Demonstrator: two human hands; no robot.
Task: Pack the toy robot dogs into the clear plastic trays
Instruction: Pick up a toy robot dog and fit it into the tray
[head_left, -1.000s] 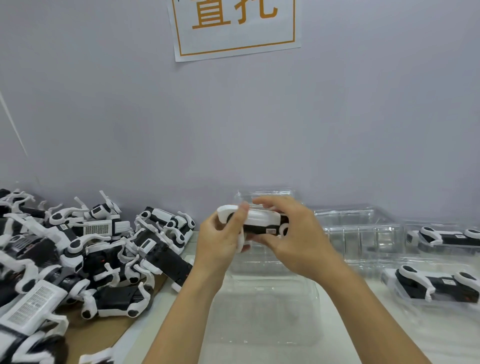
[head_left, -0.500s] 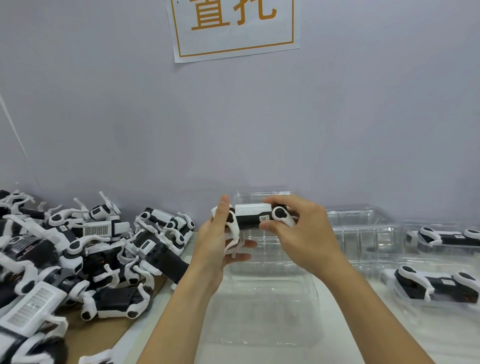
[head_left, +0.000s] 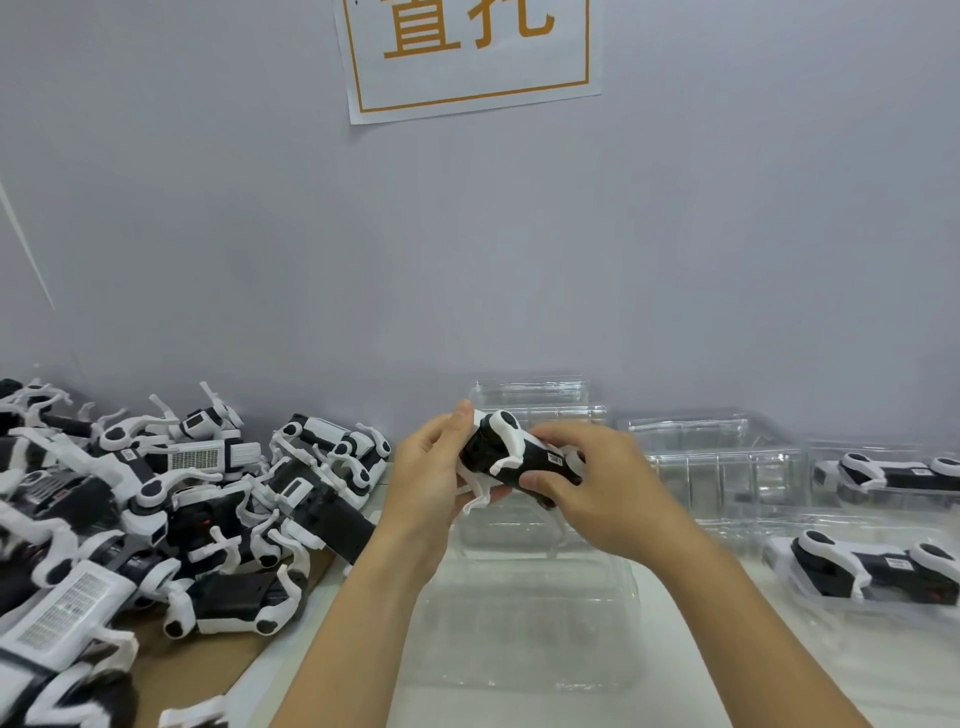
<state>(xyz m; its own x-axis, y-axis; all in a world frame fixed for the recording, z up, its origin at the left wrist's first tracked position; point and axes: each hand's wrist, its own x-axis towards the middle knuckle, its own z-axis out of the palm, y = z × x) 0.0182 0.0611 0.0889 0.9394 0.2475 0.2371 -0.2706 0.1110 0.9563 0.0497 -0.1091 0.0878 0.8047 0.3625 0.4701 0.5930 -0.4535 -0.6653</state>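
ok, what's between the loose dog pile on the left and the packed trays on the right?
Head view: both hands, left hand and right hand, gripping one toy dog above an empty clear tray.

Only two forearms and two hands of the person are visible, coming from the bottom edge. Both forearms are bare up to the edge; no sleeve covers them. The left hand wears no glove, ring or watch, and the wrist is uncovered. The right hand is also uncovered, a little blurred, with short fingernails visible on it.
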